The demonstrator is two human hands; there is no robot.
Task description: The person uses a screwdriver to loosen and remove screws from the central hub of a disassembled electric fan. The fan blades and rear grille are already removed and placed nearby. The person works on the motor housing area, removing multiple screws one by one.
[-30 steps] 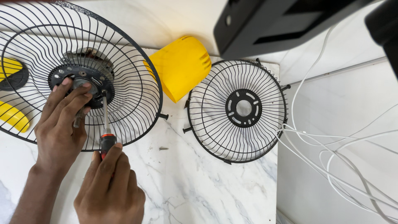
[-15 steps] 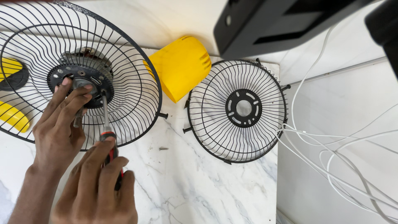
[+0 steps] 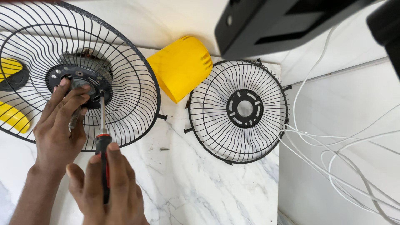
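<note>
So here's where I'm at: right hand (image 3: 110, 189) is wrapped tight around the screwdriver (image 3: 102, 141) handle, shaft running up through the big grille (image 3: 125, 54) to the black hub (image 3: 79, 83) in the middle. Left hand (image 3: 58, 125) has its fingers pressed down on that hub, pinning it rather than gripping it. Something small and grey might be under the fingers, but I honestly can't tell what.

The big grille sits at the upper left of the marble top (image 3: 187, 187), partly over the motor behind it. For driving a screw like this, I'd say the trick is keeping the shaft dead in line with the screw and pushing down before turning, because the tip goes in at a slant between the wires and could cam out easily. The left hand should keep the hub from spinning with the screw.

What I can't make out: the screwdriver tip and the screw head are both hidden behind the left fingers, so whether the tip is seated is a guess. The big grille is cut off at the top and left edges. The yellow bits (image 3: 12, 116) on the left only peek through the wires.

Other stuff around: a smaller grille (image 3: 239, 110) lying flat, well apart from the hands, a yellow housing (image 3: 181, 66) between the two grilles, a loose screw (image 3: 164, 148) on the marble, and white wires (image 3: 333, 158) trailing off right.
</note>
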